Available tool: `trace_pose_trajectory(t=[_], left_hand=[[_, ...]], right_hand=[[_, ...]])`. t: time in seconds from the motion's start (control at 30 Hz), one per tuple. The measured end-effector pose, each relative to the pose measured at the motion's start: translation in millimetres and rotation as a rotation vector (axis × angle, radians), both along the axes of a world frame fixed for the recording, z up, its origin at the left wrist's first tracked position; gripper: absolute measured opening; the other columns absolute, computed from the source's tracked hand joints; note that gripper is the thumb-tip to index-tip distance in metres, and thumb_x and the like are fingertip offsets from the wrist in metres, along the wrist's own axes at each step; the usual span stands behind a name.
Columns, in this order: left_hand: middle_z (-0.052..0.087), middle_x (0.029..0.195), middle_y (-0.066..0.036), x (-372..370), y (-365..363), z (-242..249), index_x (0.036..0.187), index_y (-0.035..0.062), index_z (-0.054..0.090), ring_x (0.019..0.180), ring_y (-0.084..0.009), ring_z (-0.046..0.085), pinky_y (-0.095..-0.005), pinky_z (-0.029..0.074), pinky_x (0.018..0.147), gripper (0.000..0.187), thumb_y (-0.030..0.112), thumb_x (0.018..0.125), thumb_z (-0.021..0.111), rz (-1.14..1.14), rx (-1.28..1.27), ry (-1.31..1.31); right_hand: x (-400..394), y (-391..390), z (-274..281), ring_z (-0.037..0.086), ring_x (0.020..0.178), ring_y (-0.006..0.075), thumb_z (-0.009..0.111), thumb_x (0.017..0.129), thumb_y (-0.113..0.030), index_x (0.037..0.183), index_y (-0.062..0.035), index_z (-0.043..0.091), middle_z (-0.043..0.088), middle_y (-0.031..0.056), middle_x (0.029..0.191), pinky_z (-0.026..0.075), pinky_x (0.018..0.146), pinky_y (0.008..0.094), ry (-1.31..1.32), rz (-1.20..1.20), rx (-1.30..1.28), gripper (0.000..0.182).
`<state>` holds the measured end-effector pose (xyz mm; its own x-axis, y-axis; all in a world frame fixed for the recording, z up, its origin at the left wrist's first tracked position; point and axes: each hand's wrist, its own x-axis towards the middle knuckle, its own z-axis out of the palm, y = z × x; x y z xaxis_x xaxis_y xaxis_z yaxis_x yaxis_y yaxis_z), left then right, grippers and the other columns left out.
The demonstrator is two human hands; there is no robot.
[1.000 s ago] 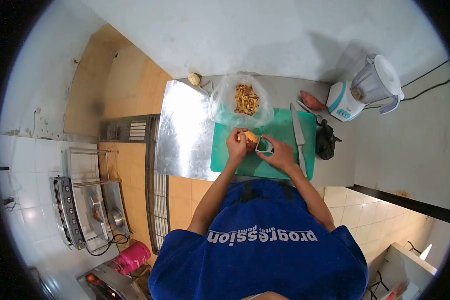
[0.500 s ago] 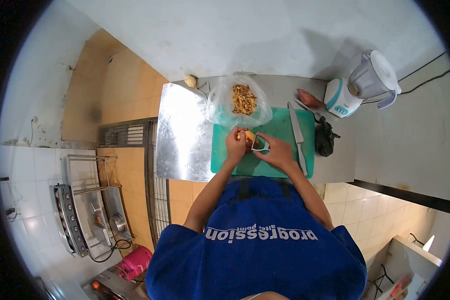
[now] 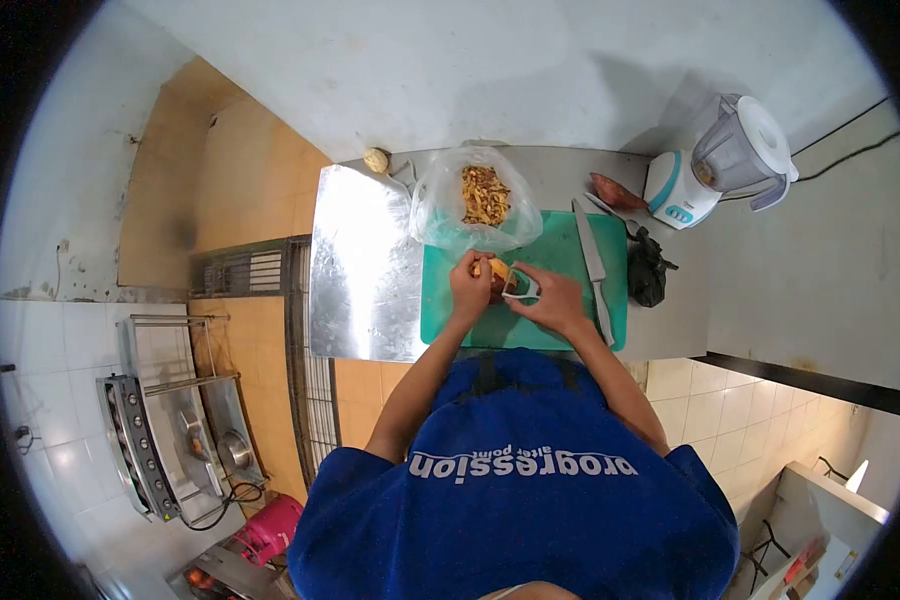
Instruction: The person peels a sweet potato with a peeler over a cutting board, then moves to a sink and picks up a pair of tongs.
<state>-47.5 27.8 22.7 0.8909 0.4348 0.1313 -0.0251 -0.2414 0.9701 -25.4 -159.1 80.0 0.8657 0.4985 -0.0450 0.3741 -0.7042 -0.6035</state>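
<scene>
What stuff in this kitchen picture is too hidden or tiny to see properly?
- Head view: the vegetable being peeled is mostly covered by the left hand; its kind is unclear.
- The peeler blade is too small to see, and the right hand hides its handle.
- The scraps in the plastic bag are too small to name.
- The dark bundle beside the cutting board is unidentifiable.

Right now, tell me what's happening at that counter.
A person in a blue shirt stands at a steel counter, over a green cutting board. The left hand holds a partly peeled orange-fleshed vegetable; the right hand holds a peeler against it. A clear bag of peelings sits just beyond, a knife lies on the board, and a blender stands at the right.
</scene>
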Motion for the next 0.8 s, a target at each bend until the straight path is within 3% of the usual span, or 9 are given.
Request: trace_pose_trajectory(t=[0.07,0.2,0.3,0.37,0.43,0.5,0.6,0.67,0.8], left_hand=[[0.073,0.088,-0.015,3,2,-1,0.091,-0.0041,0.064,0.080,-0.0225,0.070,-0.0345,0.054,0.074,0.015,0.008,0.094,0.056,0.015,0.013,-0.018],[0.073,0.089,-0.014,0,-1,0,0.090,-0.0041,0.064,0.081,-0.0200,0.069,-0.0337,0.053,0.076,0.016,0.009,0.095,0.056,0.049,-0.024,0.054],[0.073,0.091,-0.013,-1,-5,5,0.090,-0.0040,0.063,0.082,-0.0169,0.067,-0.0323,0.052,0.078,0.018,0.011,0.096,0.056,0.060,-0.001,0.050],[0.073,0.091,-0.013,1,-7,7,0.088,-0.0040,0.062,0.082,-0.0166,0.066,-0.0322,0.052,0.078,0.018,0.011,0.096,0.056,0.063,0.021,0.049],[0.073,0.089,-0.017,3,-5,2,0.085,-0.0052,0.061,0.080,-0.0225,0.070,-0.0340,0.053,0.075,0.016,0.008,0.093,0.056,0.079,-0.037,0.041],[0.073,0.089,-0.016,5,-3,-3,0.086,-0.0052,0.062,0.079,-0.0221,0.069,-0.0338,0.053,0.074,0.016,0.008,0.093,0.056,0.094,-0.024,0.006],[0.073,0.092,-0.015,2,-4,0,0.085,-0.0046,0.060,0.081,-0.0195,0.068,-0.0330,0.052,0.076,0.017,0.009,0.095,0.055,0.073,-0.045,0.031],[0.073,0.094,-0.014,-1,-3,3,0.084,-0.0041,0.058,0.083,-0.0174,0.066,-0.0323,0.052,0.077,0.019,0.010,0.096,0.054,0.058,-0.068,0.090],[0.073,0.093,-0.014,0,-2,0,0.085,-0.0037,0.059,0.080,-0.0175,0.066,-0.0328,0.052,0.075,0.019,0.011,0.096,0.054,0.063,-0.064,0.071]], right_hand=[[-3,-15,-25,0.070,0.089,0.0303,0.073,0.072,-0.059,0.132,-0.0240,0.062,0.072,0.0130,0.103,0.056,0.074,0.0427,-0.038,0.035,-0.115,0.071],[-15,-21,-10,0.069,0.079,0.0273,0.076,0.072,-0.053,0.130,-0.0242,0.064,0.073,0.0101,0.096,0.055,0.070,0.0395,-0.044,-0.020,-0.057,0.066],[-4,-3,15,0.069,0.080,0.0271,0.077,0.071,-0.053,0.130,-0.0215,0.065,0.073,0.0092,0.096,0.055,0.071,0.0383,0.127,-0.062,-0.137,0.068],[2,6,20,0.070,0.092,0.0294,0.076,0.070,-0.056,0.131,-0.0226,0.063,0.072,0.0120,0.107,0.056,0.076,0.0418,0.030,0.003,0.002,0.071],[1,4,8,0.070,0.092,0.0294,0.076,0.070,-0.055,0.132,-0.0228,0.063,0.072,0.0121,0.107,0.056,0.076,0.0420,0.020,0.018,0.003,0.071],[4,-2,-7,0.070,0.092,0.0293,0.076,0.070,-0.055,0.132,-0.0230,0.063,0.072,0.0121,0.107,0.056,0.076,0.0422,-0.008,0.037,0.008,0.071],[-1,-18,-20,0.069,0.079,0.0261,0.078,0.068,-0.054,0.130,-0.0252,0.065,0.072,0.0082,0.091,0.054,0.068,0.0397,-0.095,0.029,-0.100,0.069],[-6,-8,2,0.069,0.080,0.0265,0.078,0.068,-0.054,0.129,-0.0251,0.066,0.073,0.0082,0.095,0.054,0.068,0.0400,0.066,-0.016,-0.189,0.069],[-1,-3,10,0.070,0.079,0.0266,0.077,0.069,-0.054,0.128,-0.0254,0.066,0.073,0.0080,0.100,0.055,0.069,0.0398,0.096,-0.022,-0.194,0.067]])
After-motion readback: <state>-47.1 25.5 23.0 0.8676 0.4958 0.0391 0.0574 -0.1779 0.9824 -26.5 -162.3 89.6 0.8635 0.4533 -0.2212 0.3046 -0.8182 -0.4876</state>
